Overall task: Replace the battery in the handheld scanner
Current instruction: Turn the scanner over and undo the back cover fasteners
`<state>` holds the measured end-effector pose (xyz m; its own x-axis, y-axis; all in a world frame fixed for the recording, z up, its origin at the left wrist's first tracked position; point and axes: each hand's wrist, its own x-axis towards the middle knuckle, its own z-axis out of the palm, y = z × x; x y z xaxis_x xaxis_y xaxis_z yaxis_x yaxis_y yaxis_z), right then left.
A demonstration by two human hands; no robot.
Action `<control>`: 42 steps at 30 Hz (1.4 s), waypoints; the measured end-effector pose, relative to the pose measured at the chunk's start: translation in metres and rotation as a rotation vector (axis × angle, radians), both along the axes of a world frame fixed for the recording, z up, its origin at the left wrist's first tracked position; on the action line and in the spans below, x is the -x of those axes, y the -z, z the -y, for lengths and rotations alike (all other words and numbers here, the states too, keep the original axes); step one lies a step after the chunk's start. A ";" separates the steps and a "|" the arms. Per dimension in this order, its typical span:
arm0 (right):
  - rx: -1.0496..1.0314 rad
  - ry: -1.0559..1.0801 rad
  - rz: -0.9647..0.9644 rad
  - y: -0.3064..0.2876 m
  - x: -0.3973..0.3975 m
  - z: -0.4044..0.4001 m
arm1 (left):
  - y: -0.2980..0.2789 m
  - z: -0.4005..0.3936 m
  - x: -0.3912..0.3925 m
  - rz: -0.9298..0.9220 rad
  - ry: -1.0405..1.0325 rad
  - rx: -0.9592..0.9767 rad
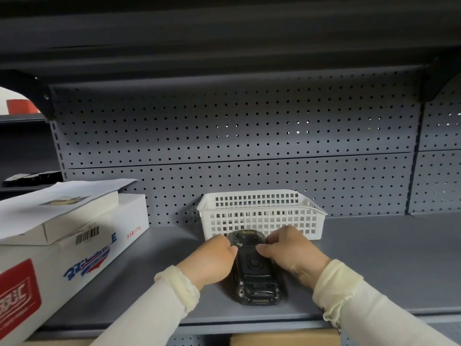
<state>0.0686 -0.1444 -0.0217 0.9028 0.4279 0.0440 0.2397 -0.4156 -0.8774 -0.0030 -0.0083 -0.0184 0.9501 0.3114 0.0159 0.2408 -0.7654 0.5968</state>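
The handheld scanner (253, 268) lies back-up on the grey shelf (374, 258), just in front of the white plastic basket (262, 213), its contact end pointing toward the person. Both hands are curled onto it from either side: the left hand (212, 260) grips the side away from the basket's right corner, thumb pressed onto the back, while the right hand (291, 253) pinches the upper edge, fingers closed on the casing. This looks like the moment of working the battery cover or its latch loose, though the latch itself is too small to make out. To do it well, I'd say the left hand should pin the body flat to the shelf while the right thumb works the catch steadily, so the cover does not skid against the basket.
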 end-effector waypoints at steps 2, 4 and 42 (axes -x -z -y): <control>0.031 0.001 0.025 0.000 0.000 -0.001 | -0.001 0.001 -0.003 -0.026 -0.007 -0.045; 0.055 0.002 0.044 0.000 0.000 -0.003 | -0.002 0.003 -0.006 -0.032 -0.016 -0.100; 0.367 -0.226 0.550 -0.016 -0.024 0.014 | -0.010 -0.036 -0.014 0.170 0.271 -0.327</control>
